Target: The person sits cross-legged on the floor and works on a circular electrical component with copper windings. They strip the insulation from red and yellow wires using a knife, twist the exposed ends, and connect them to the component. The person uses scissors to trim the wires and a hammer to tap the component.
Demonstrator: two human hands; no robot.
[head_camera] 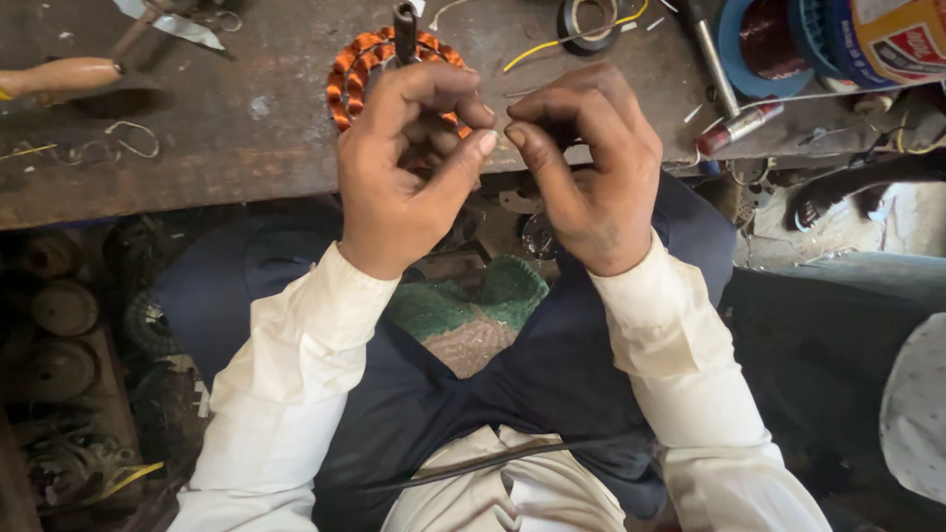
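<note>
Two hands are seen raised together over the near edge of the desk [197,167], just in front of a copper-wound stator [357,61]. The stator lies flat on the desk, its orange coils arranged in a ring, and a dark shaft [405,30] stands upright from its centre. The left hand [409,167] is curled, its fingers partly covering the near side of the stator; whether anything is gripped inside cannot be told. The right hand [591,167] is also curled, thumb tip brought almost against the left thumb tip; what is pinched between them is too small to be made out. Behind the hands, a yellow wire [552,44] and a roll of dark tape [589,22] are noted on the desk. To the right a blue spool [764,49] and a metal-handled tool [711,64] are recorded. At far left a wooden handle [61,75] is laid on the desk, well apart. White sleeves and a dark lap are visible below.
</note>
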